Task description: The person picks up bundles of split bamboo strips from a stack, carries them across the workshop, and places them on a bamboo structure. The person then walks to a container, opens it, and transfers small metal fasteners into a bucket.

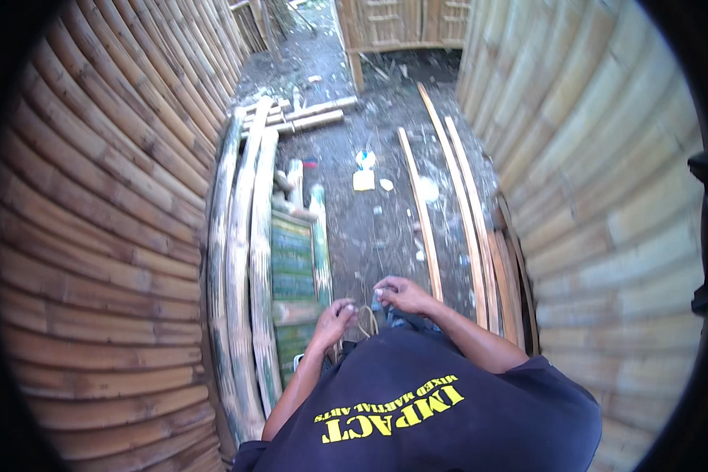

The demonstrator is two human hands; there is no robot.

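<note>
Bamboo walls flank a narrow passage: left wall (102, 204) of brown split culms, right wall (606, 197) paler, both bent by the lens. Between them, grey dirt floor (346, 236), littered. Wearer's dark shirt (511, 417) fills the lower middle. Far end: a slatted bamboo structure (405, 23) on legs. Three long bamboo poles (261, 236) lie side by side along the left wall, lengthwise, presumably because the passage is too narrow for them to lie across. Three thin wooden strips (452, 189) run the same way at right; likely the same reason, which leaves the wearer a working lane. Greenish slatted panel (293, 252) lies just right of the poles; shorter bamboo pieces (315, 120) lie crosswise beyond them, where the ground widens. Writing: bold yellow lettering (377, 425) across the shirt, two lines, upside down or slanted to the view; no label can be made out elsewhere. Left hand (337, 318) and right hand (403, 295) are apart in front of the body, fingers bent; cannot tell whether either pinches anything. Pale cord-like loop (361, 320) sits between them, near the left fingertips, perhaps kept close to the body for control; contact unclear. Smallest noted: a yellow scrap (363, 182) on the dirt ahead.
</note>
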